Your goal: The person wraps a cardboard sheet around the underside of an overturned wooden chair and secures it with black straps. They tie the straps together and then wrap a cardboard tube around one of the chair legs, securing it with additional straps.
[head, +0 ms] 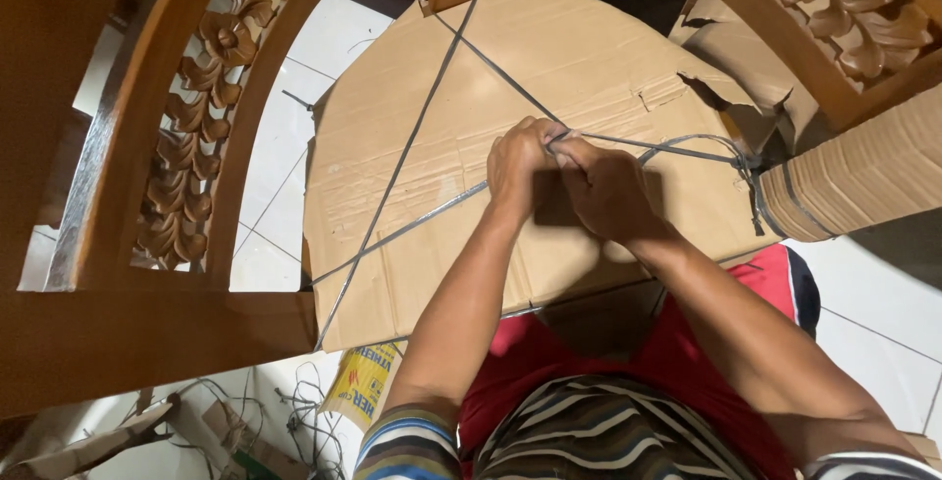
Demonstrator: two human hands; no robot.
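A brown cardboard sheet (579, 58) covers the seat of a carved wooden chair and is crossed by grey plastic strings (402, 161). My left hand (517, 164) and my right hand (606, 186) meet at the sheet's middle, both closed on the grey strings where several strands come together. One strand runs right from my fingers to a knot (748, 164) beside a chair leg wrapped in corrugated cardboard (859, 178).
Carved wooden chair frames stand at left (201, 136) and top right (844, 9). White floor tiles (275, 195) show between them. Cardboard scraps, loose string and a yellow bag (363, 382) lie at the bottom left. My red shorts and striped shirt fill the bottom.
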